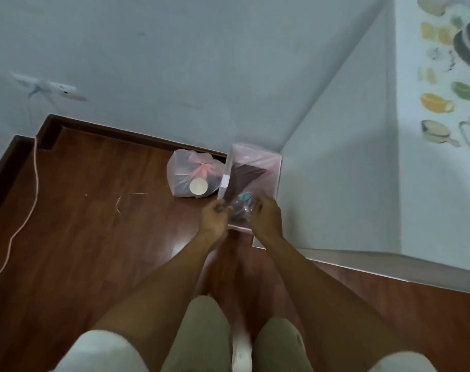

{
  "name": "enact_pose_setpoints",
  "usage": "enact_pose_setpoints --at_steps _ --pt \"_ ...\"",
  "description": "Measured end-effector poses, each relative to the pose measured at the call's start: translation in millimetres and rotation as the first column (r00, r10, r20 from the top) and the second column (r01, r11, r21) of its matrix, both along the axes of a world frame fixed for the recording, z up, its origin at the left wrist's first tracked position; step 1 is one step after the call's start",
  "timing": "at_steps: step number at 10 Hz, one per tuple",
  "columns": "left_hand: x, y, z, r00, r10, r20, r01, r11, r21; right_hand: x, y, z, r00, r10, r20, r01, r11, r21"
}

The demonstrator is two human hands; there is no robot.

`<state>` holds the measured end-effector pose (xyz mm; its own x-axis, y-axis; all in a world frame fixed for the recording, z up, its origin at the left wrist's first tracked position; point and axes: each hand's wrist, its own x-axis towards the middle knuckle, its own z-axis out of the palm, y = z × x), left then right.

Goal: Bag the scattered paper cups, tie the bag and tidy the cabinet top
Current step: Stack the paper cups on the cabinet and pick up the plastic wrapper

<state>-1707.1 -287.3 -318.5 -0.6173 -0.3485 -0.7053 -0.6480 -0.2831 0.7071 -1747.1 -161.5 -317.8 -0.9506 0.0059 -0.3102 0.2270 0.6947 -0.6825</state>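
A white bin [225, 170] lined with a pink bag stands on the floor by the cabinet. Over its near edge my left hand [214, 216] and my right hand [266, 214] both pinch a small clear plastic bag [241, 208] with something blue at its top; what it holds is blurred. To the left of the bin sits a tied pink bag [193, 170] with a bow knot. A white paper cup [198, 187] lies against it, mouth facing me.
A white cabinet [349, 183] with a cup-patterned top [443, 103] fills the right side. A pink cord [30, 189] runs from a wall socket [56, 88] down across the wooden floor. My knees and a white slipper show at the bottom.
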Motion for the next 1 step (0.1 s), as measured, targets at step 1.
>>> enact_pose_setpoints --at_steps 1 --pt "-8.8 -15.2 51.3 0.996 -0.091 -0.005 0.089 0.987 -0.134 -0.9 -13.2 56.4 1.000 -0.029 0.008 0.029 0.999 -0.031"
